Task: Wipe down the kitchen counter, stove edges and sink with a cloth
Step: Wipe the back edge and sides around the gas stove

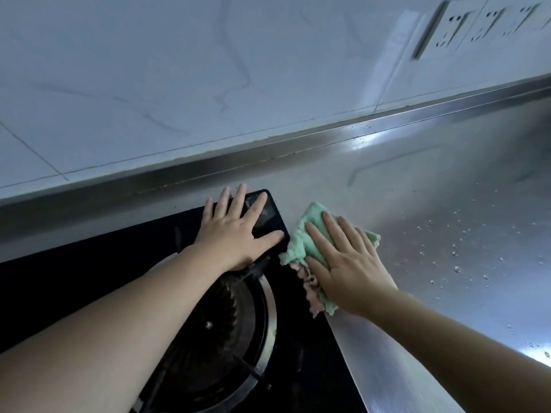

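Observation:
A green cloth [307,234] with a pink underside lies across the right edge of the black glass stove [283,353], half on the steel counter [432,204]. My right hand [346,263] presses flat on the cloth, fingers spread and pointing toward the wall. My left hand [235,231] rests flat with fingers apart on the stove's far right corner, holding nothing. The sink is not in view.
A gas burner with its metal ring and pan support [226,317] sits below my left wrist. Water droplets [453,251] dot the counter to the right. A steel upstand [268,156] runs along the tiled wall, with wall sockets [483,25] at upper right.

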